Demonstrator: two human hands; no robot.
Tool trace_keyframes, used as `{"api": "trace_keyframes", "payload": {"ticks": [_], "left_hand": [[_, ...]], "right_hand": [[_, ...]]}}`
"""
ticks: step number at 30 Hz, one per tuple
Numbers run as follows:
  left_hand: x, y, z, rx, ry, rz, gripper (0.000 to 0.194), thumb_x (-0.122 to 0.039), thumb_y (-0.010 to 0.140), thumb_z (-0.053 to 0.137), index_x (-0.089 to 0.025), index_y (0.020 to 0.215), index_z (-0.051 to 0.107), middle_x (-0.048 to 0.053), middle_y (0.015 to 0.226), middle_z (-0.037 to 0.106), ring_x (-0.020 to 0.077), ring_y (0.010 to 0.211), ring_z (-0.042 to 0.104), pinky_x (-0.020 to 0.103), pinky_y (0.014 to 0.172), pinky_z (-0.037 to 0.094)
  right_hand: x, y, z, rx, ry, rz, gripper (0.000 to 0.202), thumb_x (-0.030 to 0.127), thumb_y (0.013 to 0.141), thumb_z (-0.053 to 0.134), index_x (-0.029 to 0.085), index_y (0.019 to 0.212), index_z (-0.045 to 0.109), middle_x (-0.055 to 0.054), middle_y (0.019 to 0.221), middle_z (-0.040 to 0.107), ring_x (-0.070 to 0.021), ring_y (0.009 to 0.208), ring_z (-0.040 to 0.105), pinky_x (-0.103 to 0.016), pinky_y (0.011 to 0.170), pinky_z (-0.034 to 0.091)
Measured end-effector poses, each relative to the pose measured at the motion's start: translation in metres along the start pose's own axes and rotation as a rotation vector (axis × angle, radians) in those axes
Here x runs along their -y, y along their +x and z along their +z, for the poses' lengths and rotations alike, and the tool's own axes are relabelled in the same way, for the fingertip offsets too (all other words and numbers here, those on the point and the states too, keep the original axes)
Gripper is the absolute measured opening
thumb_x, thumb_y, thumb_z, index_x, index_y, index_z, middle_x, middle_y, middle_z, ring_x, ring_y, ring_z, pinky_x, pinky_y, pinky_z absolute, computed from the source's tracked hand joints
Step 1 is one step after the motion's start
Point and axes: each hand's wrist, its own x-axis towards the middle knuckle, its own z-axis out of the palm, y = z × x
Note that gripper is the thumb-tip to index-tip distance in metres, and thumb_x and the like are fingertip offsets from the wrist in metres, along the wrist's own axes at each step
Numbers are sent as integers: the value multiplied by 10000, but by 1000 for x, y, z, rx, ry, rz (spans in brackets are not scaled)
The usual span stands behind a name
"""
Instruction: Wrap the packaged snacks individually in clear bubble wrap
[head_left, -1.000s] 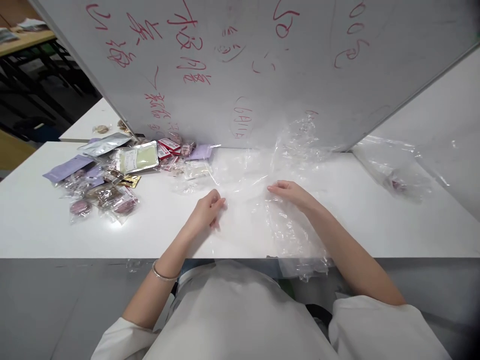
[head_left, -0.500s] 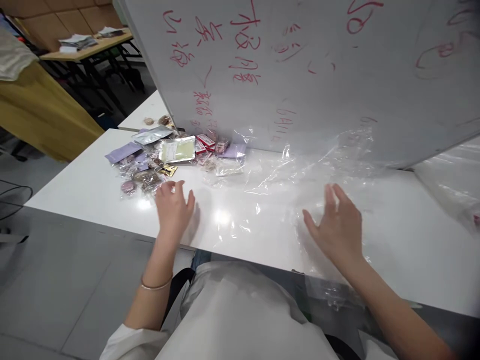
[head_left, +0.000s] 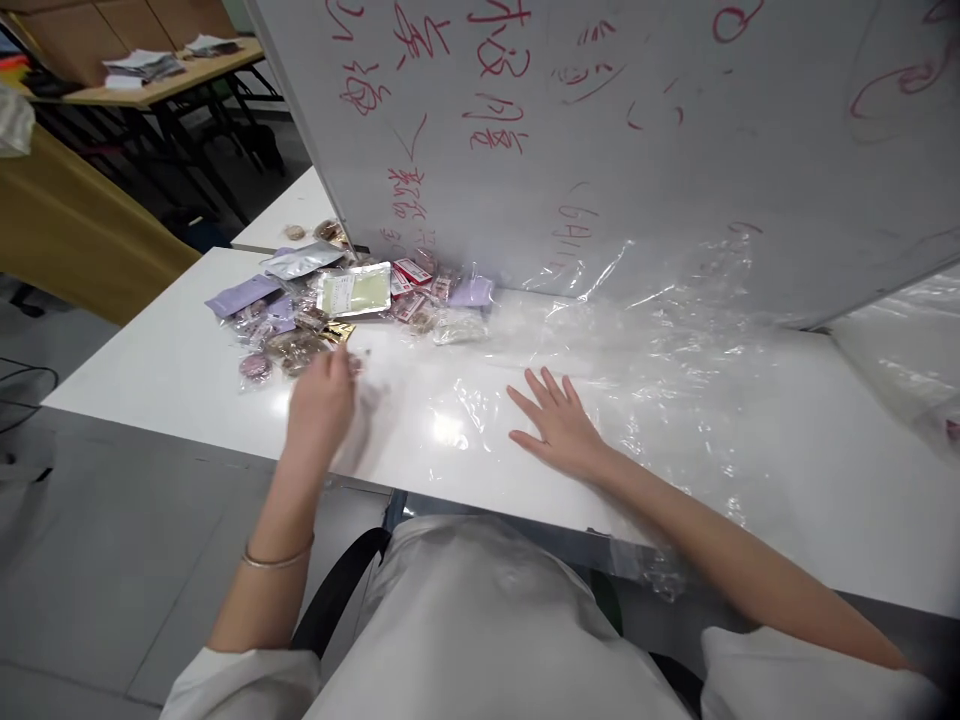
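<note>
Two hands are at work on the white table, and the account runs from left to right. At the far left lies a pile of small packets, purple, silver, green and red among them, heaped against the foot of the whiteboard. The left hand is blurred just at the near edge of that pile; its fingers appear curled, but whether they have closed on a packet cannot be told. A bracelet sits on that wrist. To the right, the right hand lies flat with fingers spread apart, palm pressing down on the clear plastic sheet, which covers the middle and right of the table and hangs over the near edge. In my judgement the step is the taking of a packet while the sheet is held steady: the flat hand should keep even pressure so the film does not slide or wrinkle, and the left hand should close on one packet only, lifting it clear without dragging its neighbours. Against the frame half a second earlier, the right hand has moved left and nearer the middle, now pressed flat where it was then raised; the left hand has shifted slightly left and closer to the packets, and the fingers then spread now look gathered.
</note>
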Motion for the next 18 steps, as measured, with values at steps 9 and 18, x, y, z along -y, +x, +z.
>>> {"api": "trace_keyframes", "payload": {"ticks": [9,18], "left_hand": [[-165,-37,44,263,-403,611,763,-594,929,492,-97,1492,358,237,1315,552,396,1233,503,540,1028,382],[26,5,-3,34,-89,21,439,-353,954,438,-129,1308,572,219,1338,533,375,1230,511,517,1027,400]], "right_hand": [[-13,-5,-5,-163,436,-39,684,611,987,294,297,1582,176,-72,1619,289,-264,1495,256,-551,1209,233],[3,-5,-8,-30,147,-239,408,414,939,551,338,1340,533,-53,1435,546,-298,1441,368,-657,1191,174]]}}
